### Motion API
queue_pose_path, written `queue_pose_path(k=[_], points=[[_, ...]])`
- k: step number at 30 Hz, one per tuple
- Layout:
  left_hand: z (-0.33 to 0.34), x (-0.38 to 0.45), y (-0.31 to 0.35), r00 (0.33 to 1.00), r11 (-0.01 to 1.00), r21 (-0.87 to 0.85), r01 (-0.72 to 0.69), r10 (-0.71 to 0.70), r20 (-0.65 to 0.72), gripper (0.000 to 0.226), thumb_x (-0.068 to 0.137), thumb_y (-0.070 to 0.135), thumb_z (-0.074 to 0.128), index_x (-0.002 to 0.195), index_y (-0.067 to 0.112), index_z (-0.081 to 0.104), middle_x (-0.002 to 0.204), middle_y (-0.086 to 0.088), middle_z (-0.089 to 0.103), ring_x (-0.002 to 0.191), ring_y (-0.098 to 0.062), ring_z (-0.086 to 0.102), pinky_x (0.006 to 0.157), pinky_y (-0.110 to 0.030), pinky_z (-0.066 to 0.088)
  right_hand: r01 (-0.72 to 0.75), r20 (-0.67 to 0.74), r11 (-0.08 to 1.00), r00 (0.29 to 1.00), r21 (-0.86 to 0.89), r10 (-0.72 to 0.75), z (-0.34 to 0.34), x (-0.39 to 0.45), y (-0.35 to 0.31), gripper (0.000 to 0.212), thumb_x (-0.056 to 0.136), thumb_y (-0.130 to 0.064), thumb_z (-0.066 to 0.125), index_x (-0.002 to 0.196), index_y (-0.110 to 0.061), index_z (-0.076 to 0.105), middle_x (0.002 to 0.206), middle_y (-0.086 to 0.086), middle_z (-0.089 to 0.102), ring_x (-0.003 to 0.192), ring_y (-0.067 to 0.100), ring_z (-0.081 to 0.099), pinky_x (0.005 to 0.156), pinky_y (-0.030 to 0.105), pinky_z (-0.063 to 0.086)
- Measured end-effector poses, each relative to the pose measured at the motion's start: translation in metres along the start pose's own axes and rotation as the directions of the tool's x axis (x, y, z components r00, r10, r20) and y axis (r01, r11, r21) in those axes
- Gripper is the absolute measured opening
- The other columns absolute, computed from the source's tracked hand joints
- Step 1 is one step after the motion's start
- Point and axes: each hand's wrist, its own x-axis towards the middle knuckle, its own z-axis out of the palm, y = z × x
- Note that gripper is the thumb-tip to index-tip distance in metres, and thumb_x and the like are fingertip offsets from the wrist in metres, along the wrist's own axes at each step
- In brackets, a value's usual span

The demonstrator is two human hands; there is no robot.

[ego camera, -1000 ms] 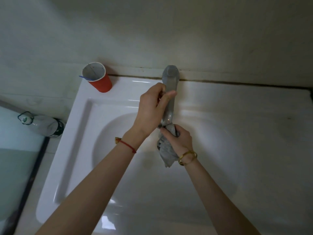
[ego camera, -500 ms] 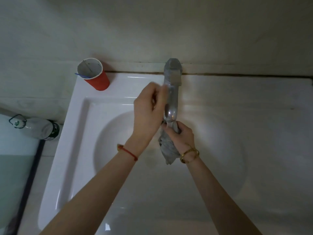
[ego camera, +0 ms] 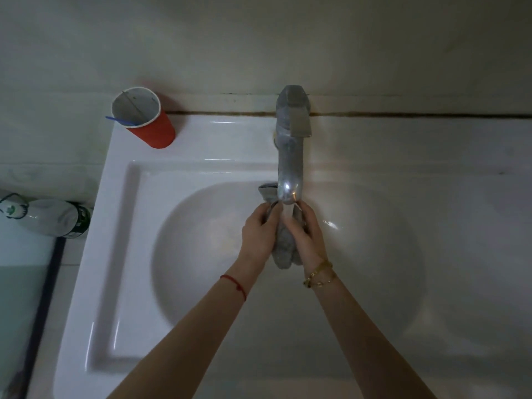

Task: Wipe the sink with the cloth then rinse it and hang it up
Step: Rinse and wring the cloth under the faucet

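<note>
Under the spout of the tap [ego camera: 290,156], at the far side of the sink [ego camera: 121,254], the cloth [ego camera: 283,249] is held bunched between both hands. The left hand [ego camera: 257,240] grips its left side with curled fingers; the right hand [ego camera: 309,239] wraps its right side, thumb toward the stream. This two-sided hold appears intended to keep the fabric centred in the water [ego camera: 288,213] falling from the spout, so that the flow soaks through the bundle. One corner of the cloth projects far of the left hand, beside the spout.

The cloth is grey, soft and creased into a narrow roll. The tap is dull, spotted metal with a flat lever. The sink is glossy white ceramic with a round bowl and a flat rectangular rim. A red paper cup [ego camera: 149,122] stands on the far-left rim.
</note>
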Motion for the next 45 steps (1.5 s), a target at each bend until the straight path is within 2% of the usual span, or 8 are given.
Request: queue_pose_path(k=[5,10,16,21,24,30,39,45], points=[[0.0,0.001,-0.01,0.984,0.972,0.154,-0.176,0.18,-0.012,0.02,0.103,0.012,0.044,0.11,0.009,0.062,0.097,-0.005,0.07,0.088,-0.021,0.066,0.083,-0.038,0.057,-0.142,0.073,0.99,0.987,-0.022,0.144,-0.003,0.001,0.008,0.03,0.088,-0.043,0.066,0.106,-0.019,0.067,0.098,-0.003,0.073,0.094,0.014,0.069,0.084,0.039,0.056],[-0.003,0.001,-0.015,0.971,0.875,0.436,-0.212,0.238,-0.004,0.025,0.091,0.007,0.044,0.113,0.015,0.052,0.1,-0.008,0.065,0.09,-0.03,0.063,0.079,-0.05,0.054,0.101,-0.067,0.952,0.99,-0.288,-0.125,-0.005,-0.003,0.006,0.022,0.087,-0.019,0.07,0.094,-0.034,0.056,0.083,-0.029,0.059,0.074,-0.018,0.057,0.067,0.003,0.041],[-0.001,0.0,-0.008,0.995,0.999,-0.024,-0.042,0.04,-0.095,0.036,0.091,0.024,0.035,0.108,0.044,0.061,0.09,-0.002,0.072,0.086,-0.022,0.067,0.085,-0.048,0.057,0.126,0.03,0.984,0.992,-0.126,-0.123,-0.007,-0.003,0.002,0.022,0.096,-0.011,0.055,0.086,-0.03,0.06,0.075,-0.018,0.065,0.071,-0.004,0.061,0.066,0.016,0.049],[0.004,-0.001,-0.005,0.986,0.987,-0.159,-0.027,0.0,-0.168,0.031,0.098,0.047,0.044,0.097,0.029,0.069,0.091,-0.003,0.072,0.089,-0.014,0.067,0.083,-0.035,0.055,0.114,0.081,0.981,0.991,-0.157,-0.102,-0.009,0.001,-0.001,0.027,0.095,-0.019,0.057,0.069,-0.023,0.058,0.064,-0.015,0.061,0.064,-0.001,0.056,0.063,0.016,0.045],[0.008,0.0,-0.006,0.964,0.989,-0.04,-0.143,0.13,-0.23,0.022,0.1,0.036,0.052,0.094,0.019,0.064,0.077,-0.004,0.065,0.069,-0.008,0.058,0.071,-0.034,0.051,-0.01,-0.02,0.993,1.0,-0.118,0.007,-0.007,0.0,0.001,0.01,0.087,-0.029,0.069,0.089,-0.024,0.061,0.084,-0.006,0.067,0.079,0.01,0.064,0.069,0.023,0.051],[0.01,-0.003,-0.007,0.955,0.972,-0.012,-0.233,0.227,-0.19,0.03,0.098,0.0,0.033,0.102,0.016,0.057,0.078,0.002,0.06,0.063,-0.003,0.052,0.061,-0.022,0.048,-0.419,-0.15,0.899,0.888,0.127,0.435,-0.004,-0.004,-0.001,0.048,0.076,-0.063,0.066,0.096,-0.019,0.068,0.09,0.004,0.073,0.079,0.024,0.072,0.062,0.04,0.06],[0.02,-0.007,-0.006,0.966,0.979,0.032,-0.199,0.202,-0.159,0.03,0.097,0.031,0.057,0.083,0.005,0.047,0.068,-0.003,0.049,0.062,-0.011,0.045,0.059,-0.031,0.043,-0.108,-0.371,0.906,0.927,-0.409,-0.057,0.021,0.0,0.003,0.022,0.093,-0.033,0.057,0.09,-0.011,0.055,0.069,-0.01,0.051,0.064,0.01,0.049,0.054,0.01,0.037],[0.02,0.003,-0.003,0.966,0.996,-0.032,-0.078,0.068,-0.249,0.052,0.102,0.041,0.046,0.056,0.016,0.043,0.053,0.006,0.045,0.047,-0.004,0.04,0.05,-0.019,0.036,0.104,-0.348,0.954,0.916,-0.281,-0.202,0.027,0.005,0.009,0.05,0.086,-0.015,0.068,0.051,-0.022,0.033,0.049,-0.009,0.033,0.045,0.006,0.033,0.05,0.015,0.031]])
